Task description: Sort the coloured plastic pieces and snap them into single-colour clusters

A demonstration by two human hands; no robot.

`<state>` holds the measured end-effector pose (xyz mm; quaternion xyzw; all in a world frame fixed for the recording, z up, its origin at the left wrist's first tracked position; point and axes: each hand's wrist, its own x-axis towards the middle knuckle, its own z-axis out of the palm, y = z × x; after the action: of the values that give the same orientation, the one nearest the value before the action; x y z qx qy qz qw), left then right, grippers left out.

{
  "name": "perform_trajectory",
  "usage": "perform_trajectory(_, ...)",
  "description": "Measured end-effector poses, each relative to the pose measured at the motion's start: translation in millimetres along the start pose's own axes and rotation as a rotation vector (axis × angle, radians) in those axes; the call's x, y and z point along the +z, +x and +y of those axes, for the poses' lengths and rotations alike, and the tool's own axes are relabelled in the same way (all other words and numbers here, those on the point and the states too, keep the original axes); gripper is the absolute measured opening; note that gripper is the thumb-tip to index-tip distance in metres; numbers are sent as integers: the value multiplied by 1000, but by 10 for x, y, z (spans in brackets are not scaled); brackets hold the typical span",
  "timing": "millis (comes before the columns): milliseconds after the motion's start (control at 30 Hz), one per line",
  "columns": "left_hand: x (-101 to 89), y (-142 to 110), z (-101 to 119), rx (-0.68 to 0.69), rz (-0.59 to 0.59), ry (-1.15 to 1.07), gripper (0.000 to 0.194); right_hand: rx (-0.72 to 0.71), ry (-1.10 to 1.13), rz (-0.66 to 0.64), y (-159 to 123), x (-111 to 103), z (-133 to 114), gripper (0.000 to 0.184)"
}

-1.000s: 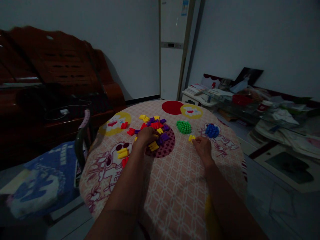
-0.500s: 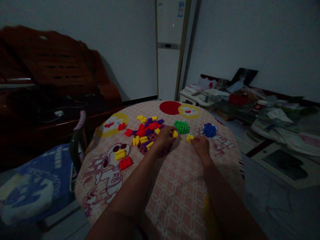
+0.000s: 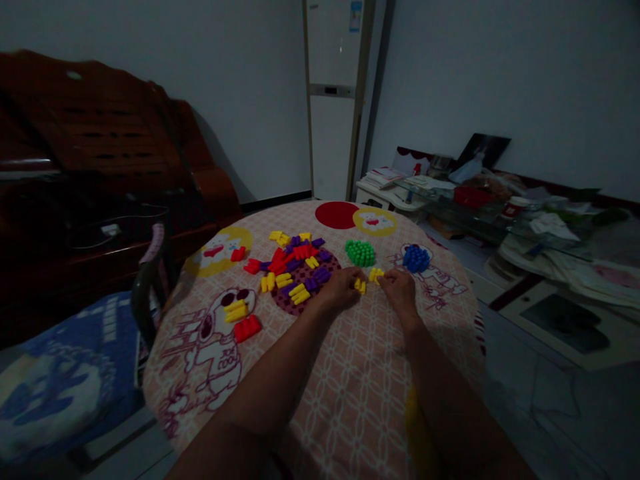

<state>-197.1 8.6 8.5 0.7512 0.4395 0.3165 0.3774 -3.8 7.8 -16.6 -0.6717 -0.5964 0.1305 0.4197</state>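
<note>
My left hand [image 3: 344,288] is closed, its fingertips pinching a yellow plastic piece [image 3: 361,286] just above or on the cloth. Close by on the right, my right hand [image 3: 400,293] pinches at a small group of yellow plastic pieces [image 3: 375,275] standing on the table. How many of them the fingers grip is hard to make out. Beyond the hands sits a tight cluster of green pieces [image 3: 360,253], and a blue cluster [image 3: 417,259] lies farther right. Loose red, yellow and purple pieces are scattered left of my left hand, including a red piece [image 3: 247,328] and a yellow piece [image 3: 300,294].
The round table wears a patterned cloth [image 3: 350,373]. To the left stand a chair with a blue cushion [image 3: 75,367] and a wooden sofa [image 3: 110,147]. On the right is a cluttered glass-topped cabinet [image 3: 500,233]. A tall white appliance [image 3: 331,140] stands behind the table.
My left hand has moved towards me and right, bringing its yellow piece closer to the right hand's group. More of the scattered pieces now show. My right hand has stayed nearly in place.
</note>
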Motion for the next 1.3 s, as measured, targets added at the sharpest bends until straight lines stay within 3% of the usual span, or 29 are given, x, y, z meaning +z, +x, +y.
perform_trajectory(167, -12, 15, -6, -47, 18, 97, 20, -4, 12, -13, -2, -4, 9, 21)
perform_trajectory(367, 171, 91, -71, 8, 236, 41, 40, 6, 25, -8, 2, 3, 17, 23)
perform_trajectory(433, 235, 125, -79, 40, 272, 49, 37, 9, 28, -6, 6, 1, 10, 23)
perform_trajectory(533, 268, 171, -75, 83, 281, 104, 25, 24, 37, -14, 7, -10, -21, 23)
perform_trajectory(800, 253, 180, -90, 90, 275, 135, 23, 6, 155, -70, -21, -15, -121, 24)
perform_trajectory(1067, 283, 189, -152, 110, 253, 130, 58, -63, 161, -98, -30, -39, -92, 39)
perform_trajectory(1300, 276, 211, -188, 163, 211, 262, 34, -140, -53, -177, -42, -15, -93, 43)
